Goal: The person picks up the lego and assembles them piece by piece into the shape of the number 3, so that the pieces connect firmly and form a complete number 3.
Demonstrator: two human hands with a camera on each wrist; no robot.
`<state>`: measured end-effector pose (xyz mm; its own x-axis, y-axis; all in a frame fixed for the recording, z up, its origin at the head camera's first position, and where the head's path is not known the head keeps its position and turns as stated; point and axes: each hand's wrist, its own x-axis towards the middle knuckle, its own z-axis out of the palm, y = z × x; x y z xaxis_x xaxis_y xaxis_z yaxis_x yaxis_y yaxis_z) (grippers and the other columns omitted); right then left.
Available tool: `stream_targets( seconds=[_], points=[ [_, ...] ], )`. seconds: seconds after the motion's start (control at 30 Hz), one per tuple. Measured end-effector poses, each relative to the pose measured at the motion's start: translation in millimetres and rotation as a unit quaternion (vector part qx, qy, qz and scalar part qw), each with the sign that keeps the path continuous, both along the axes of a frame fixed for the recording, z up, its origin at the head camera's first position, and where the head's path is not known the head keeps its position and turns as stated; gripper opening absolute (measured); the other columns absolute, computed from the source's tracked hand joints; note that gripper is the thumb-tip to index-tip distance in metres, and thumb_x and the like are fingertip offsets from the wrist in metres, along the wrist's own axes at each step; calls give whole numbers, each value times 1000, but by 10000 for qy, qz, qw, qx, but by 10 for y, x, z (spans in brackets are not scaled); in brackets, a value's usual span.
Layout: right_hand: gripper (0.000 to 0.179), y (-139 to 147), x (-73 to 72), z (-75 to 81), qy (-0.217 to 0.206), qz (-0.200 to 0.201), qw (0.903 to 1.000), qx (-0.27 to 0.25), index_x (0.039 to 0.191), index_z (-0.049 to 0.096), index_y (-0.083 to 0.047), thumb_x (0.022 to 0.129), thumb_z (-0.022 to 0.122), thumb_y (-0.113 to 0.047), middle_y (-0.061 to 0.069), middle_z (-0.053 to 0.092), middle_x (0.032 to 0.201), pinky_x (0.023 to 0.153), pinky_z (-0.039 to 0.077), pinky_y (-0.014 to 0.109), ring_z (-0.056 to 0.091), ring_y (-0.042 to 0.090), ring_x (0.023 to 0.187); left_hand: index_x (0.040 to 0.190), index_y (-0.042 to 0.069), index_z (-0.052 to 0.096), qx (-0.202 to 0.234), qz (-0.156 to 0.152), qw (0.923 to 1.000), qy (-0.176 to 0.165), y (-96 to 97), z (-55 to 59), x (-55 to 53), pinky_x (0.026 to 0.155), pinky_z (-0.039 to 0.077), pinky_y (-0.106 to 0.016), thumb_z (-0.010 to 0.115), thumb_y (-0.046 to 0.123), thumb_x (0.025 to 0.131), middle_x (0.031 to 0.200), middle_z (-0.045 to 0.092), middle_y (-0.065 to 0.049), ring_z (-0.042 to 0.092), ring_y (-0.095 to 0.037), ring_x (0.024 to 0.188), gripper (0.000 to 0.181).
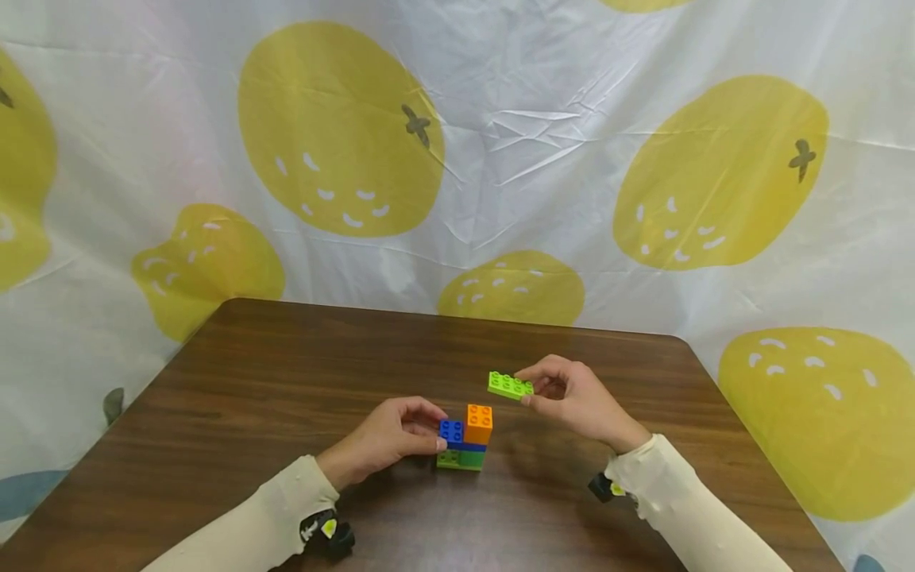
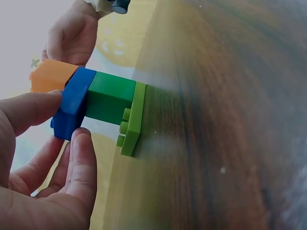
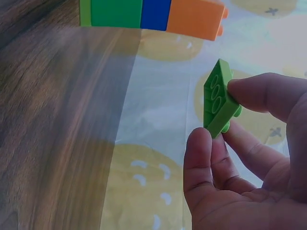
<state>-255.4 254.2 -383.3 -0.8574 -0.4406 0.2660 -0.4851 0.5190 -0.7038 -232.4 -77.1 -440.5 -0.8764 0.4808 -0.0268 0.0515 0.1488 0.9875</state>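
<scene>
A small stack of toy building bricks stands on the table. Its base is a flat light green brick [image 2: 137, 120], topped by a green brick [image 2: 111, 96], then a flat blue brick [image 2: 74, 103] and an orange brick [image 1: 479, 423]. My left hand [image 1: 389, 441] pinches the overhanging left end of the blue brick between thumb and fingers. Up and to the right of the stack, my right hand [image 1: 582, 401] holds a flat lime green brick [image 1: 509, 385] by its right end, studs up. In the right wrist view, the hollow underside of this lime green brick [image 3: 216, 96] shows.
The brown wooden table [image 1: 322, 357] spreads around both hands. Behind it hangs a white cloth [image 1: 522, 175] printed with yellow fruit. Each wrist wears a small black camera, the left camera [image 1: 339, 540] close above the table's near side.
</scene>
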Motion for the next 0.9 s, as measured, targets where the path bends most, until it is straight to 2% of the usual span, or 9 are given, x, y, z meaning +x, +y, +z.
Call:
stream_targets(
  seconds=[0.23, 0.53, 0.9],
  points=[
    [30, -77, 32, 7, -14, 203, 9996, -191, 121, 78, -18, 91, 83, -14, 3, 71, 106, 78, 60, 27, 66, 17, 90, 127, -1, 67, 44, -41, 10000, -27, -15, 1, -4, 91, 62, -33, 83, 14, 93, 121, 73, -16, 73, -20, 100, 40],
    [31, -232, 97, 28, -89, 327, 9989, -331, 120, 78, -19, 91, 83, -13, 4, 71, 105, 76, 59, 27, 65, 20, 89, 128, -2, 66, 71, -97, 9999, -53, -29, 8, -10, 91, 62, -34, 83, 14, 93, 123, 72, -16, 73, -20, 101, 42],
    [32, -391, 148, 41, -61, 623, 9978, -209, 121, 77, -19, 90, 85, -14, 1, 70, 107, 79, 61, 28, 67, 18, 89, 128, -2, 66, 64, -132, 9999, -19, -32, -2, -15, 91, 62, -36, 83, 14, 93, 121, 73, -16, 74, -21, 102, 42]
  ],
)
